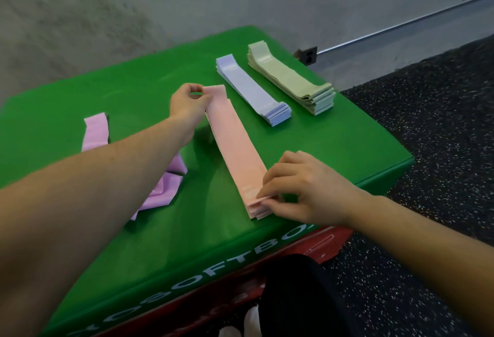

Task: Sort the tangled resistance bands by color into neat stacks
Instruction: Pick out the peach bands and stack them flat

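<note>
Partly hidden: purple bands (165, 189) behind left forearm (80, 203).

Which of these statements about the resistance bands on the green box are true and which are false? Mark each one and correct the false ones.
1. The left hand pinches the far end of the pink stack. True.
2. The green stack lies between the pink stack and the blue stack. False: the blue stack is in the middle, with the green stack farthest right.
3. The purple bands are already in a neat stack. False: they lie in a loose heap, partly hidden by the left forearm.
4. The right hand holds the near end of the pink stack. True.
5. All the bands lie on the green box. True.
</note>
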A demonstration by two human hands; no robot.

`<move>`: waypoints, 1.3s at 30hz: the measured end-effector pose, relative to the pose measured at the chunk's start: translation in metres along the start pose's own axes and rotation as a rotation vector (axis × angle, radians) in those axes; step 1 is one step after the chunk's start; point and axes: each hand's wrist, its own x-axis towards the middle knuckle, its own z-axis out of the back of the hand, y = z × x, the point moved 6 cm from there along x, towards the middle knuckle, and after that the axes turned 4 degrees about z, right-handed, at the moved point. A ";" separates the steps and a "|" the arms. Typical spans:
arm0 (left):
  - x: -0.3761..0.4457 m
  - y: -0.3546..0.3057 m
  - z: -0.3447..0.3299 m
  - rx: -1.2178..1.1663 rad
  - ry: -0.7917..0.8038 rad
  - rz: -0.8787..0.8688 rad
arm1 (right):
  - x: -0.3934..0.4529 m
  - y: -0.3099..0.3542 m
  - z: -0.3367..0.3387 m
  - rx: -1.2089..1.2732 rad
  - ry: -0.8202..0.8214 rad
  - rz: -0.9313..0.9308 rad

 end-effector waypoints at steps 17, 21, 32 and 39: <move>0.022 0.019 -0.013 0.265 -0.011 0.002 | -0.018 -0.004 -0.011 0.049 -0.062 -0.056; 0.018 0.006 -0.004 0.334 -0.032 -0.076 | -0.013 -0.002 -0.003 0.089 -0.093 -0.097; -0.044 -0.002 0.096 0.362 0.008 -0.429 | 0.043 0.040 0.003 0.159 -0.148 -0.130; -0.103 0.053 0.213 0.384 -0.013 -0.403 | 0.105 0.094 -0.032 0.239 -0.097 -0.117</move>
